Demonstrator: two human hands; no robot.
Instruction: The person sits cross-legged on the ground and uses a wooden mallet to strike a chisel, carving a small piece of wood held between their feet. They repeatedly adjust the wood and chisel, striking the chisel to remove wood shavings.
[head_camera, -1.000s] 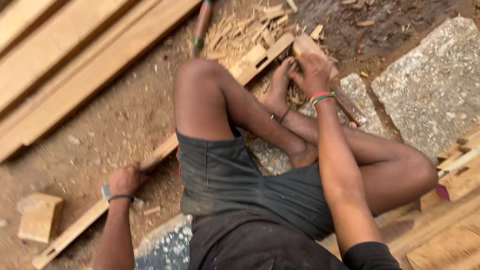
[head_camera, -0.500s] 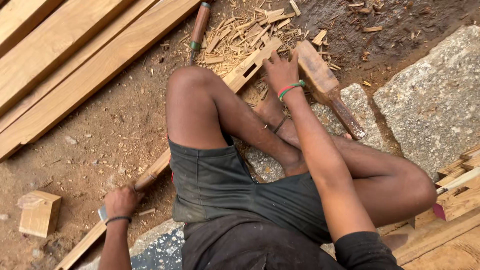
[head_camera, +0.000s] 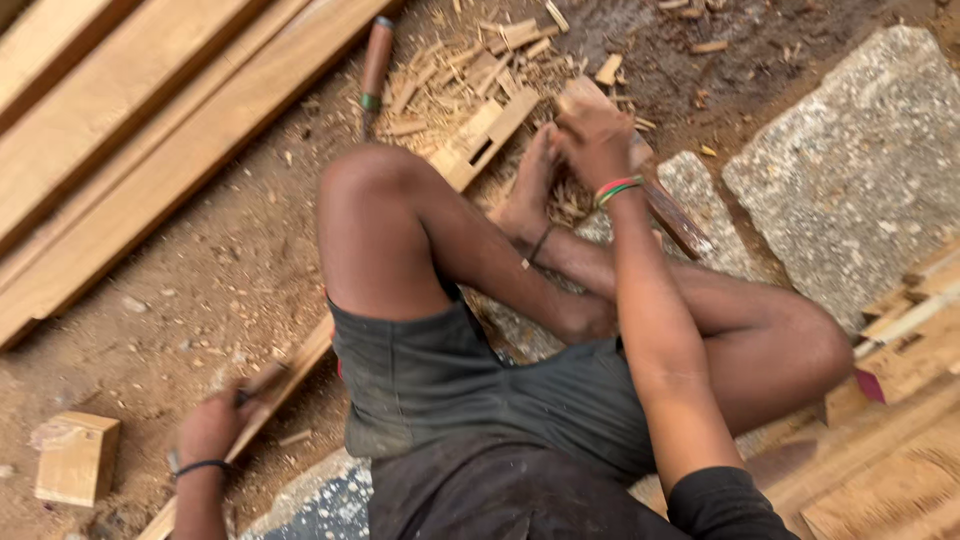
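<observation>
I sit on the ground with my knees bent. My right hand (head_camera: 597, 143) is closed around a wooden mallet (head_camera: 672, 215), whose head is partly hidden behind the fingers. Just left of it, my bare foot (head_camera: 527, 192) rests on a long wooden strip with a cut slot (head_camera: 480, 140). That strip passes under my leg toward the lower left. There my left hand (head_camera: 208, 432), blurred, grips the strip's near part (head_camera: 290, 375). A chisel with a wooden handle (head_camera: 374, 62) lies on the dirt beyond my knee.
Long planks (head_camera: 130, 130) lie stacked at the upper left. Two rough stone slabs (head_camera: 860, 160) sit at the right, with more timber (head_camera: 900, 440) at the lower right. A small wood block (head_camera: 75, 457) lies at the lower left. Wood chips (head_camera: 470, 60) litter the dirt ahead.
My right hand has shifted the mallet over the slotted end, so its head is now more hidden. My left hand has slid along the strip, which has also shifted.
</observation>
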